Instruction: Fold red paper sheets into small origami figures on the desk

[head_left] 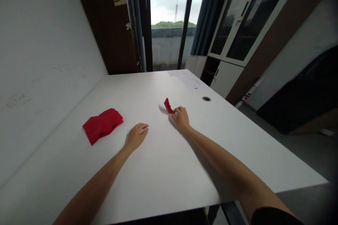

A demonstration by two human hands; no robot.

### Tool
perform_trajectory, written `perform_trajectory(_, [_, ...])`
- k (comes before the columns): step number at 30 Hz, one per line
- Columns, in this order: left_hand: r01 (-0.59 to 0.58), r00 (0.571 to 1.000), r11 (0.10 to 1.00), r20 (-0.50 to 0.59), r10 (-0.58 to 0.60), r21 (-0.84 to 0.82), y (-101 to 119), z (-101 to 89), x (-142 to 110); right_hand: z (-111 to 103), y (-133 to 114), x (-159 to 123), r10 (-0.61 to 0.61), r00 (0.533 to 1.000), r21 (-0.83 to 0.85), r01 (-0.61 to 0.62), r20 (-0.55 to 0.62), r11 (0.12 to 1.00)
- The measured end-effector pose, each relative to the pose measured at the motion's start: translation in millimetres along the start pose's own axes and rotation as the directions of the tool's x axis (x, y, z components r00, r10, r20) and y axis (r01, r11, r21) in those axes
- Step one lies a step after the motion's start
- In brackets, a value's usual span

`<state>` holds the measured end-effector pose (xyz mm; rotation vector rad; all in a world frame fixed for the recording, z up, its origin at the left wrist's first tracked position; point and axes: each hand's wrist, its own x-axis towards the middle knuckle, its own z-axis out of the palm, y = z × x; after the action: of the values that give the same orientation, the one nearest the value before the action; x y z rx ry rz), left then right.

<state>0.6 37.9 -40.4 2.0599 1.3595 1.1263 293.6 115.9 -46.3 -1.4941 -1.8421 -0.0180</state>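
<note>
Right hand [181, 118] pinches the near end of a red strip [168, 105] on the table [163, 179], fingers narrow. Left hand [136, 136] is empty, fingers loosely curled, near a crumpled red cloth [102, 126]. Risk: thin pinch, strip could slip out.

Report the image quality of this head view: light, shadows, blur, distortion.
Head view: the window glares, its sky washed out; the right forearm throws a soft shadow on the white table; wide-angle distortion makes the cabinet lean; the corners darken; the red piece in the right hand stays fairly sharp.
</note>
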Motion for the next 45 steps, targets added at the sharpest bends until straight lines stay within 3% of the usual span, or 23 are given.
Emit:
perform_trajectory(4, [0.233, 0.964, 0.92, -0.052, -0.261, -0.314, 6, 23.7, 11, -3, -64, -44, -0.19, 0.979, 0.154, 0.177, 0.072, 0.972])
perform_trajectory(9, [0.244, 0.951, 0.798, -0.027, -0.309, -0.551, 7, 37.9, 12, -15, -99, -69, -0.28, 0.956, 0.216, 0.255, 0.09, 0.942])
perform_trajectory(14, [0.256, 0.941, 0.694, 0.01, -0.337, -0.673, 12, 34.2, 6, -25, -103, -68, -0.364, 0.927, 0.282, 0.328, 0.086, 0.902])
perform_trajectory(18, [0.236, 0.948, 0.662, 0.018, -0.318, -0.712, 15, 29.8, 2, -30, -106, -68, -0.366, 0.926, 0.334, 0.319, 0.09, 0.887])
perform_trajectory(25, [0.21, 0.967, 0.696, 0.042, -0.249, -0.686, 17, 28.8, -4, -35, -104, -65, -0.365, 0.93, 0.376, 0.326, 0.035, 0.867])
perform_trajectory(35, [0.194, 0.979, 0.705, 0.087, -0.186, -0.682, 24, 27.8, -6, -38, -99, -64, -0.404, 0.905, 0.249, 0.364, 0.136, 0.898])
perform_trajectory(40, [0.193, 0.981, 0.727, 0.109, -0.161, -0.659, 23, 31.9, -8, -35, -100, -65, -0.318, 0.941, 0.408, 0.247, 0.116, 0.879])
perform_trajectory(45, [0.218, 0.975, 0.646, 0.128, -0.184, -0.731, 30, 28.7, -7, -35, -102, -66, -0.186, 0.954, 0.59, 0.012, 0.236, 0.807])
